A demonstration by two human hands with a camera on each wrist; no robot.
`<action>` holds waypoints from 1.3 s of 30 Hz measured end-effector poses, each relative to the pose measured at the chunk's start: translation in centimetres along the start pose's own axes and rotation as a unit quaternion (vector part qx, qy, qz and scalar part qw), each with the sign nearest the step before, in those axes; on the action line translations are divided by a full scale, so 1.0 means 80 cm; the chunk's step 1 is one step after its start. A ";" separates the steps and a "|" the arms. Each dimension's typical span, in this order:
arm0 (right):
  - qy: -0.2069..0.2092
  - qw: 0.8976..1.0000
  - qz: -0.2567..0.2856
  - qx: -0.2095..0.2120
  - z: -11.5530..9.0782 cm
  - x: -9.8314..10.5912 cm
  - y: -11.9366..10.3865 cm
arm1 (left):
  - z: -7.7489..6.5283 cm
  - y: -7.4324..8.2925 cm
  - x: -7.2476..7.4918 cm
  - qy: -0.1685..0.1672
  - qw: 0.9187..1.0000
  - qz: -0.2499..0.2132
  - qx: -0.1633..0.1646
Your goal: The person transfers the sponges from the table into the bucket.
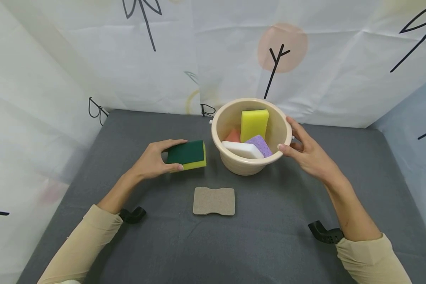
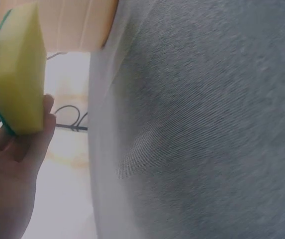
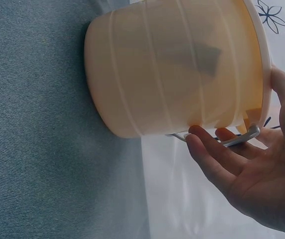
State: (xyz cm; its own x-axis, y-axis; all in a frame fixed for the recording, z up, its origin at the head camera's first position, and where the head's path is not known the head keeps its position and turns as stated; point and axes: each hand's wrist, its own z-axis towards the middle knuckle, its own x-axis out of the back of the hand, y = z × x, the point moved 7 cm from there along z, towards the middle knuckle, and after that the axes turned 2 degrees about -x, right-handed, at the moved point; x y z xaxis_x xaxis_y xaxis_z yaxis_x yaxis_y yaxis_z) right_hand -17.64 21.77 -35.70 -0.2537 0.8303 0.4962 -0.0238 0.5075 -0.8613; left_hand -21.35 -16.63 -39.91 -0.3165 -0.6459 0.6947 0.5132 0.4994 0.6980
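Note:
My left hand [image 1: 152,159] pinches a scrub sponge [image 1: 186,152] between thumb and fingers, just left of a cream bucket [image 1: 242,167]. Its dark green scouring side faces up, and its yellow foam [image 2: 20,74] shows from below in the left wrist view. With the right hand [image 1: 314,157] I hold the bucket's right rim, thumb at the lip and fingers along the outer wall beside the metal handle [image 3: 241,138]. Inside lie a yellow sponge [image 1: 254,123], a white sponge [image 1: 242,150], a purple sponge [image 1: 260,144] and a partly hidden orange-red piece [image 1: 233,135].
A flat beige-brown pad [image 1: 213,201] with notched long sides lies on the grey tabletop [image 1: 213,244], in front of the bucket. Patterned white fabric [image 1: 227,51] hangs behind the table and along both sides. Each wrist wears a black mount [image 1: 133,215].

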 end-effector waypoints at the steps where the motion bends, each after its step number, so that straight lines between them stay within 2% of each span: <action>1: 0.000 1.000 0.001 -0.001 0.000 0.000 0.000 | 0.001 0.001 0.003 0.001 1.000 -0.001 0.000; 9: 0.002 1.000 0.003 -0.001 0.000 0.000 0.001 | 0.009 0.013 0.025 0.026 1.000 0.002 -0.007; 16: -0.004 1.000 0.007 0.003 0.002 -0.002 0.000 | 0.017 0.026 0.030 0.008 0.999 -0.002 -0.038; 23: 0.000 1.000 0.007 -0.003 0.000 0.000 -0.001 | 0.029 0.043 0.045 0.028 0.998 -0.023 -0.060; 32: 0.003 1.000 0.005 0.001 0.000 -0.001 0.000 | 0.046 0.067 0.058 0.049 0.994 0.007 -0.098; 39: 0.003 1.000 0.009 0.001 0.001 -0.001 0.001 | 0.065 0.088 0.060 0.035 0.992 0.032 -0.117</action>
State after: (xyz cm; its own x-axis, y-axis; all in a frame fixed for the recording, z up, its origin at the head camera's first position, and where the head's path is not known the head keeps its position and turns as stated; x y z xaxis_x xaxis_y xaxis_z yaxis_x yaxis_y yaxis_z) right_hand -17.68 21.73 -35.80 -0.2492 0.8404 0.4812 -0.0213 0.4920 -0.8703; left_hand -23.43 -13.21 -30.75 -0.2263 -0.6597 0.7167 0.7037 0.3981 0.5885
